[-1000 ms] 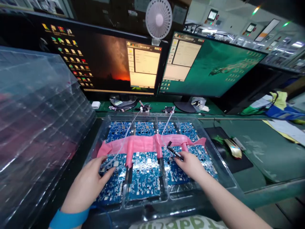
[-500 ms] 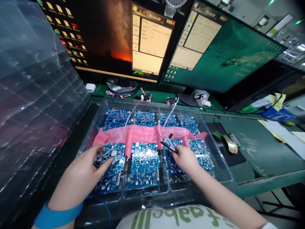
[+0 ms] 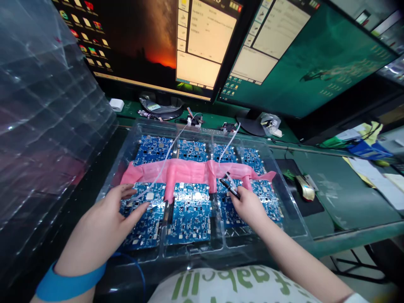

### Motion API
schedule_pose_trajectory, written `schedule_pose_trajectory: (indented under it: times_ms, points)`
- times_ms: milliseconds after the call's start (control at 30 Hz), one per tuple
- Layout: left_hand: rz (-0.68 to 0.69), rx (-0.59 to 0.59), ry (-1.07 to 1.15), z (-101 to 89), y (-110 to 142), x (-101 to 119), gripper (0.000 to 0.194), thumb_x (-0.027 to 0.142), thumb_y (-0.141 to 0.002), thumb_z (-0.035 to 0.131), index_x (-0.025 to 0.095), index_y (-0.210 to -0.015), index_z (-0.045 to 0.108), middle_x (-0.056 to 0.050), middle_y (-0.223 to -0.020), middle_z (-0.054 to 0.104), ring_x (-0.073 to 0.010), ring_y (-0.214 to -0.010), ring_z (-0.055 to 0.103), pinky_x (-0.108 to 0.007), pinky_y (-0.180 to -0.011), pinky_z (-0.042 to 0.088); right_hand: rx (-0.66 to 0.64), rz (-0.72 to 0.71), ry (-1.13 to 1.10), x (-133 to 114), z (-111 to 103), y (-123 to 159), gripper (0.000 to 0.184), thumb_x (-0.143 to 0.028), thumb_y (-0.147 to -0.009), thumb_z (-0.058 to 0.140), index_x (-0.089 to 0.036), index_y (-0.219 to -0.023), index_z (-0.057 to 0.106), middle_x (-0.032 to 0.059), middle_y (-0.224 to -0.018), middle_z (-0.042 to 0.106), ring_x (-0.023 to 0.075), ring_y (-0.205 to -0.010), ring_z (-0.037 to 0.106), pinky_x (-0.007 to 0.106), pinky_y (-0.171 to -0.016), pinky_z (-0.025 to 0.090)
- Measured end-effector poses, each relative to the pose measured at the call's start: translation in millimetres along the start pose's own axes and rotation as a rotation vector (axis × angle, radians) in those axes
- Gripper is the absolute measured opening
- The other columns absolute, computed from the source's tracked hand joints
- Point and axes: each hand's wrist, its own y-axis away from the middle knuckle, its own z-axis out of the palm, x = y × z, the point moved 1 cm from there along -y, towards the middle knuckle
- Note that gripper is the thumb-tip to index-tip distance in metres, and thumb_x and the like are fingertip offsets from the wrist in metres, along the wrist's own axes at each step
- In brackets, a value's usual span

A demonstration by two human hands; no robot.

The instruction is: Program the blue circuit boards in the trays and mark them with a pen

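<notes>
My left hand, with a blue wrist strap, rests over the front-left blue circuit board. Its thumb is spread away from the fingers, and the end of a thin white cable lies beside the fingertips. My right hand is closed around a black marker pen, above another front-row board. A second white cable runs down close to the pen; its end is hidden near my right fingers. A pink strip lies across the middle of the boards.
The boards sit in a clear plastic tray on a green bench. Behind it stand two monitors and small black connector devices. A mouse lies at the right; grid-patterned plastic sheeting rises at the left.
The view has tipped down slightly, so the monitors appear higher. My right hand and the pen have shifted slightly, and the pen tilts more steeply. My left hand stays over the same board.
</notes>
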Motion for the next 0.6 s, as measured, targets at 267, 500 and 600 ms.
schedule_pose_trajectory:
  times_ms: [267,500,600]
  points:
    - [-0.015,-0.021,0.035,2.3,-0.7,-1.9,0.057,0.06,-0.069,0.045,0.023,-0.111,0.037,-0.003,-0.104,0.056,-0.019,-0.081,0.058,-0.028,-0.064,0.046,0.01,-0.015,-0.021,-0.1,0.8,0.5,0.016,-0.032,-0.079,0.044,-0.019,-0.072,0.051,0.0011,-0.069,0.059,0.0135,-0.063,0.054,0.021,-0.052,0.028]
    - [-0.032,-0.024,0.039,1.4,-1.4,-0.5,0.056,0.062,-0.068,0.044,0.024,-0.109,0.039,-0.002,-0.101,0.057,-0.0191,-0.081,0.058,-0.027,-0.061,0.046,0.017,-0.009,-0.054,0.2,0.7,0.5,0.016,-0.033,-0.079,0.044,-0.019,-0.075,0.052,0.0013,-0.069,0.059,0.0136,-0.064,0.054,0.021,-0.052,0.029]
    - [-0.026,-0.019,0.036,1.2,-0.9,-1.0,0.056,0.061,-0.068,0.045,0.024,-0.109,0.039,-0.002,-0.101,0.057,-0.0194,-0.084,0.058,-0.027,-0.062,0.046,0.014,-0.009,-0.066,0.5,0.8,0.7,0.016,-0.033,-0.079,0.045,-0.02,-0.073,0.053,0.0006,-0.068,0.059,0.0131,-0.062,0.054,0.02,-0.052,0.029]
